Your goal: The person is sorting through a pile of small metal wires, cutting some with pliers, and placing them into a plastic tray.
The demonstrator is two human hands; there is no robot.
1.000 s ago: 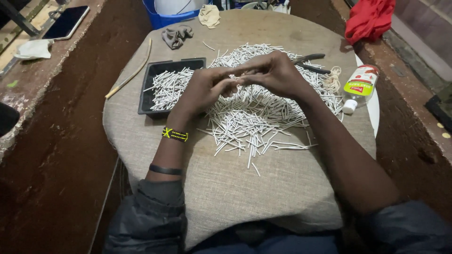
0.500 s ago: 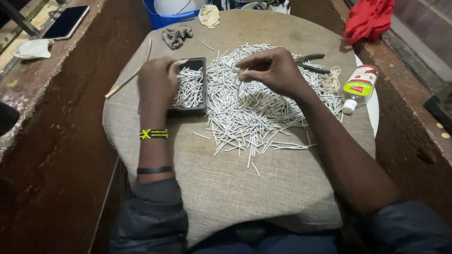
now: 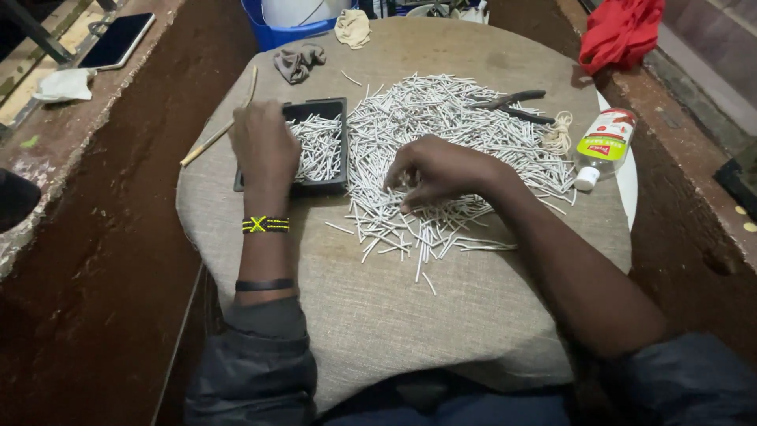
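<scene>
**Loose sticks near the edge, a tray under one hand**

Head view: the left hand (image 3: 264,146) lies palm-down on the left rim of the black tray (image 3: 315,183), fingers curled loosely over its edge; I cannot tell whether it holds any stick. The right hand (image 3: 438,170) rests on the pile of thin white sticks (image 3: 441,118), fingertips bent in and pinching at a few of them, not closed tight. More sticks lie in the tray, just right of the left hand.

The risks, as I judge them: stray sticks nearer the person than the right hand could roll off the cloth-covered round surface (image 3: 378,315). A push from the left hand could tip the tray. The pliers (image 3: 509,104) and bottle (image 3: 603,146), beyond and right of the right hand, could be knocked by a wide sweep.
</scene>
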